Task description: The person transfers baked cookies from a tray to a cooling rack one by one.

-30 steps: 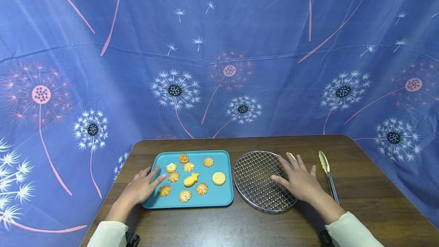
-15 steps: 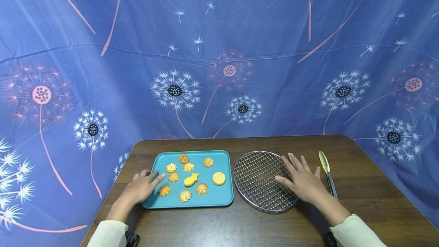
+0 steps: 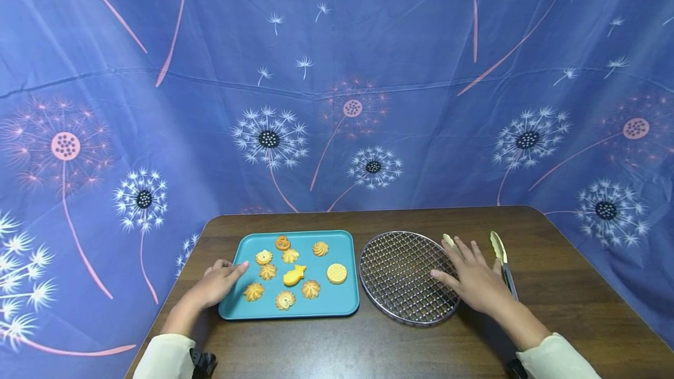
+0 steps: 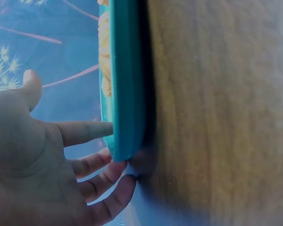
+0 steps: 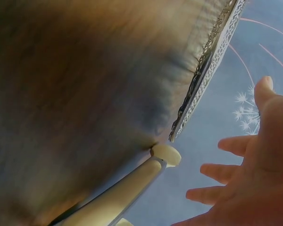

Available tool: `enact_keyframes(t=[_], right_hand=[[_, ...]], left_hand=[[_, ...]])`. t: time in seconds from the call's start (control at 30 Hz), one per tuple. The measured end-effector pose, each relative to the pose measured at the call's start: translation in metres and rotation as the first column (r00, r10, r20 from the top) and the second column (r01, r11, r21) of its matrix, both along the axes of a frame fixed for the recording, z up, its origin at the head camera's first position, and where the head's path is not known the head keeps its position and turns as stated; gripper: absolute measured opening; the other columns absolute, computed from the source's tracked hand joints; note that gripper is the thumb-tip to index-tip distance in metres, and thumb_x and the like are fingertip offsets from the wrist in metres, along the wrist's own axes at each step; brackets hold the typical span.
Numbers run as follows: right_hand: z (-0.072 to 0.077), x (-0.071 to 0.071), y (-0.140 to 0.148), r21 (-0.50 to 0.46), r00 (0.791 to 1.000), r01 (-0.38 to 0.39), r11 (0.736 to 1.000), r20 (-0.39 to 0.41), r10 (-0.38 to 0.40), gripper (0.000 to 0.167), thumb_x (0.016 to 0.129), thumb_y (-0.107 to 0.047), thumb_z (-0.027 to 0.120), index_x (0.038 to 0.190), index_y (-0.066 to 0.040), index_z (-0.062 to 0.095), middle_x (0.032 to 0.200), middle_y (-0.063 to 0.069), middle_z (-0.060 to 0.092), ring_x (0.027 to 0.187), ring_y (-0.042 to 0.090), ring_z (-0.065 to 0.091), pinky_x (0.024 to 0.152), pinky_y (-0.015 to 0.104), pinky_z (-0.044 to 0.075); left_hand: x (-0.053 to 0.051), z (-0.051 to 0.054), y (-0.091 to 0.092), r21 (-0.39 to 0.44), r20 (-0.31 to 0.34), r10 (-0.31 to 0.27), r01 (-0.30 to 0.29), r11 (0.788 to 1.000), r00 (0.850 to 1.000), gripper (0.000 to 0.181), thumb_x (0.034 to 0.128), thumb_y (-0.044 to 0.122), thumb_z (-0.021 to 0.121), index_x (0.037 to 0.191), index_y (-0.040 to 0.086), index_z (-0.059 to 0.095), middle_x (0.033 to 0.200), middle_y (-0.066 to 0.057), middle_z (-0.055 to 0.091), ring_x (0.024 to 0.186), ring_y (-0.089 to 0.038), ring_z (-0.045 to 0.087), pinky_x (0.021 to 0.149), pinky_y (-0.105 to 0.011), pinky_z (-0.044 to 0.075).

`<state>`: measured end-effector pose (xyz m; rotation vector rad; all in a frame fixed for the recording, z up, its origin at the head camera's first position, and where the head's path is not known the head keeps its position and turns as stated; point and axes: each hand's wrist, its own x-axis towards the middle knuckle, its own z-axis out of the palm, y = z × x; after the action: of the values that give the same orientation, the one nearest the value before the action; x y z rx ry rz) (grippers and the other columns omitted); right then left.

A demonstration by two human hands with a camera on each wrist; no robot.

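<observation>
Teal tray (image 3: 334, 304) on left half of table (image 3: 326, 350), assorted cookies (image 3: 267, 272) on it; fish-shaped cookie (image 3: 292, 276) mid-tray, pretzel (image 3: 282, 243) at far side; left hand (image 3: 213, 285) at tray's left edge, fingers apart, index fingertip at rim, contact unclear; round wire rack (image 3: 401, 276) just right of tray; right hand (image 3: 478, 282) spread above rack's right side; tongs (image 3: 504, 263) right of rack, arms apart, light tips toward far side, partly hidden by right hand; blue dandelion-print cloth (image 3: 421, 81) behind, far side; pale sleeves (image 3: 169, 357) on both arms.
</observation>
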<state>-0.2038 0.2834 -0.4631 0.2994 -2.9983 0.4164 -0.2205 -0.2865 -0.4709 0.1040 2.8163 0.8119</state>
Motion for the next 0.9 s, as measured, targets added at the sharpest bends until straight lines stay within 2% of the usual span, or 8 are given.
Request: enact_keyframes(t=[0.1, 0.2, 0.43, 0.6, 0.73, 0.9], right_hand=[[0.001, 0.001, 0.001, -0.005, 1.000, 0.002, 1.000, -0.001, -0.002, 0.085, 0.100, -0.061, 0.056, 0.165, -0.018, 0.025, 0.164, 0.028, 0.023, 0.145, 0.063, 0.017, 0.099, 0.090, 0.003], [0.001, 0.003, 0.003, -0.005, 1.000, 0.011, 1.000, 0.000, -0.011, 0.085, 0.100, -0.061, 0.055, 0.167, -0.022, 0.020, 0.164, 0.028, 0.024, 0.145, 0.063, 0.018, 0.099, 0.090, 0.004], [-0.001, 0.006, 0.006, 0.007, 0.999, 0.036, 0.999, -0.004, -0.036, 0.085, 0.100, -0.064, 0.053, 0.167, -0.025, 0.019, 0.162, 0.030, 0.028, 0.143, 0.065, 0.020, 0.096, 0.091, 0.008], [-0.002, 0.006, 0.009, 0.005, 0.998, 0.053, 0.999, 0.024, -0.053, 0.084, 0.101, -0.065, 0.050, 0.165, -0.018, 0.024, 0.163, 0.029, 0.024, 0.145, 0.063, 0.018, 0.098, 0.090, 0.007], [-0.001, 0.007, 0.011, 0.008, 0.998, 0.060, 0.998, 0.034, -0.060, 0.085, 0.101, -0.065, 0.050, 0.163, -0.011, 0.029, 0.163, 0.029, 0.024, 0.145, 0.063, 0.018, 0.097, 0.090, 0.007], [0.000, 0.008, 0.013, 0.017, 0.998, 0.059, 0.998, 0.017, -0.059, 0.085, 0.100, -0.064, 0.052, 0.160, -0.007, 0.033, 0.161, 0.031, 0.027, 0.143, 0.064, 0.020, 0.096, 0.091, 0.010]], left_hand=[[-0.002, 0.001, -0.002, 0.033, -0.001, -0.008, 0.008, 0.999, 1.000, 0.080, 0.1103, 0.054, 0.033, 0.137, -0.018, 0.055, 0.144, -0.035, 0.039, 0.133, -0.056, 0.036, 0.105, -0.069, 0.034], [-0.003, 0.000, -0.005, 0.065, -0.007, -0.033, 0.033, 0.997, 0.999, 0.071, 0.1113, 0.044, 0.040, 0.138, -0.021, 0.051, 0.142, -0.036, 0.038, 0.131, -0.054, 0.040, 0.103, -0.065, 0.037], [-0.001, -0.005, -0.013, 0.171, 0.030, -0.062, 0.056, 0.984, 0.998, 0.056, 0.1086, 0.021, 0.051, 0.146, -0.020, 0.041, 0.144, -0.037, 0.031, 0.134, -0.052, 0.033, 0.101, -0.058, 0.040], [0.001, -0.007, -0.017, 0.211, 0.004, -0.082, 0.079, 0.974, 0.997, 0.054, 0.1057, 0.011, 0.056, 0.147, -0.020, 0.039, 0.143, -0.036, 0.033, 0.131, -0.050, 0.036, 0.099, -0.054, 0.042], [0.004, -0.008, -0.017, 0.249, 0.004, -0.074, 0.071, 0.966, 0.997, 0.059, 0.1016, 0.008, 0.063, 0.148, -0.019, 0.038, 0.143, -0.035, 0.033, 0.128, -0.047, 0.040, 0.096, -0.050, 0.045], [0.004, -0.010, -0.017, 0.288, 0.015, -0.041, 0.035, 0.957, 0.999, 0.070, 0.0932, 0.004, 0.073, 0.150, -0.017, 0.038, 0.144, -0.035, 0.032, 0.115, -0.042, 0.047, 0.081, -0.043, 0.049]])
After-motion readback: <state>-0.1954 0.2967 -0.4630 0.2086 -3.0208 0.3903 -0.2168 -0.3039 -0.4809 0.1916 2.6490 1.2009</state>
